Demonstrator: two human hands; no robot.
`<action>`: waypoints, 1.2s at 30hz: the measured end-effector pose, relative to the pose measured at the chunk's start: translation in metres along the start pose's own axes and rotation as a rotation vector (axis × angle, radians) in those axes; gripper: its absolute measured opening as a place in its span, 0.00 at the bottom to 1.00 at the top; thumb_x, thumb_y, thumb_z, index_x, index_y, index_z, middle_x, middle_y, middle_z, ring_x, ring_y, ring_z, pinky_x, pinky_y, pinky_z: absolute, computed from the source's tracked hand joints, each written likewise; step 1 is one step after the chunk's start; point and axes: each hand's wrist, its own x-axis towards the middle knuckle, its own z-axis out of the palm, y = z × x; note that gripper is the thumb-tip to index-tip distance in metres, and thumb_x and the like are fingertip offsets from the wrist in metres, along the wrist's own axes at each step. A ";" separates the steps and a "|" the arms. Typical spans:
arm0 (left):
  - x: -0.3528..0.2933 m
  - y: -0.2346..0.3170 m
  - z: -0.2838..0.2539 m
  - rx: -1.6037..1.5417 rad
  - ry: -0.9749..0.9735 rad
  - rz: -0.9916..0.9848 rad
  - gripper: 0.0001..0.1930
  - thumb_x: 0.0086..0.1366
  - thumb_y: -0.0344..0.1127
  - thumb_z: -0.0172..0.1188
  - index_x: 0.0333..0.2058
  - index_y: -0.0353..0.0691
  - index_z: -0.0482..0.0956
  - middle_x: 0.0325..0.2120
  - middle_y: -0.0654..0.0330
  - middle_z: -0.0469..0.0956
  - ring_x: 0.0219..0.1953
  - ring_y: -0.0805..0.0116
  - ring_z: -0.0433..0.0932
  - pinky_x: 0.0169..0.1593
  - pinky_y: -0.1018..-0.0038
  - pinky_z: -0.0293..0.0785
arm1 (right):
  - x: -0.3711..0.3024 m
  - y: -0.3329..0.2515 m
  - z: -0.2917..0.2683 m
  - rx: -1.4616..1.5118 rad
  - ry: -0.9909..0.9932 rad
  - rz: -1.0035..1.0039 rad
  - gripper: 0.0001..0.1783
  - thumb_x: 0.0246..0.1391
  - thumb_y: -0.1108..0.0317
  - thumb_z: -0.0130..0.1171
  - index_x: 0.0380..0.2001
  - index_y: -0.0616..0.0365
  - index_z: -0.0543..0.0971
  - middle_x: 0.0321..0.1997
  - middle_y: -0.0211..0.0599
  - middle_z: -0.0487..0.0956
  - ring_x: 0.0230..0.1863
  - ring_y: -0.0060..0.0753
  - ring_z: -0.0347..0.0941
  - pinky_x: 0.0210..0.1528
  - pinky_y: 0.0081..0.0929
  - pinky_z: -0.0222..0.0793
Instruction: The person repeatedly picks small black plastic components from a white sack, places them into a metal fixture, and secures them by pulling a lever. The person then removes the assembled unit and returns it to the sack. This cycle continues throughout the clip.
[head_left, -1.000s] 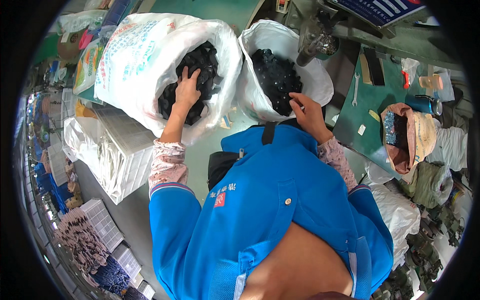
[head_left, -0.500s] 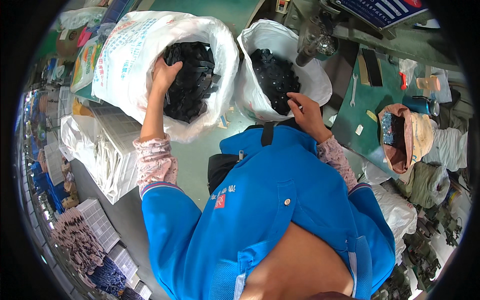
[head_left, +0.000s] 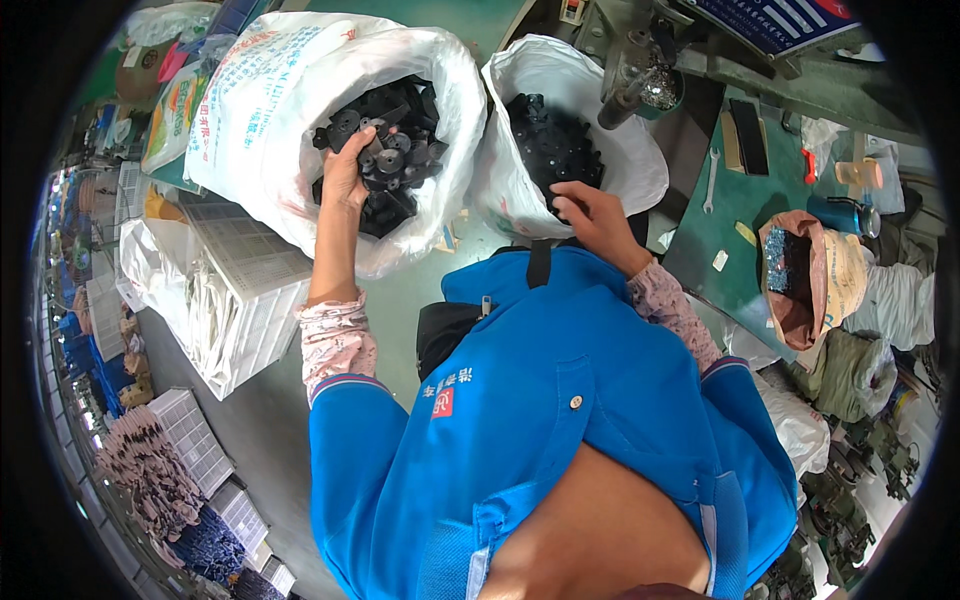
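Note:
On the left, a big white woven sack (head_left: 250,110) with a clear liner holds a heap of black moulded parts (head_left: 400,185), each with a round boss and a flat arm. My left hand (head_left: 345,175) reaches into its mouth, fingers closed around a clump of these parts, thumb uppermost. To the right stands a second white sack (head_left: 632,165) with similar black parts (head_left: 560,145) inside. My right hand (head_left: 598,220) is at this sack's near edge, its fingers curled together beside the parts. Whatever lies between those fingertips is too small to make out.
A machine (head_left: 625,85) with a metal post rises behind the right sack. The green bench (head_left: 690,240) at right bears a wrench (head_left: 711,180), a blue flask (head_left: 840,212) and a brown bag (head_left: 795,330) of small parts. White crates (head_left: 245,290) stand at left.
My left hand has moved right and slightly down, and parts in the left sack have been turned up around it. My right hand has shifted a little left, its fingers curling in.

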 end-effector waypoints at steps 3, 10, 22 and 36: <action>0.000 -0.009 0.014 -0.196 -0.011 -0.052 0.18 0.56 0.27 0.58 0.45 0.26 0.70 0.40 0.44 0.76 0.41 0.55 0.79 0.46 0.63 0.79 | 0.015 -0.018 0.020 0.221 -0.186 0.113 0.13 0.54 0.66 0.55 0.39 0.63 0.77 0.31 0.39 0.79 0.30 0.21 0.75 0.30 0.21 0.71; 0.005 -0.029 0.033 -0.440 -0.011 -0.070 0.14 0.54 0.24 0.59 0.39 0.27 0.72 0.35 0.46 0.77 0.39 0.52 0.79 0.41 0.60 0.81 | 0.063 -0.053 0.078 0.586 -0.425 0.310 0.18 0.56 0.58 0.56 0.37 0.65 0.76 0.30 0.35 0.78 0.28 0.24 0.76 0.28 0.20 0.73; 0.028 -0.040 -0.042 -0.839 0.332 -0.064 0.10 0.55 0.27 0.59 0.37 0.34 0.74 0.36 0.52 0.78 0.40 0.52 0.78 0.45 0.58 0.78 | 0.070 -0.053 0.118 0.829 -0.428 0.491 0.11 0.58 0.66 0.51 0.38 0.64 0.73 0.26 0.37 0.77 0.24 0.27 0.73 0.27 0.25 0.69; -0.017 -0.043 0.088 -0.799 -0.078 -0.378 0.16 0.54 0.27 0.60 0.41 0.30 0.71 0.39 0.47 0.75 0.43 0.49 0.75 0.53 0.51 0.70 | 0.058 -0.065 0.003 -0.223 0.054 -0.640 0.26 0.50 0.76 0.58 0.55 0.57 0.68 0.48 0.41 0.70 0.45 0.41 0.71 0.47 0.28 0.69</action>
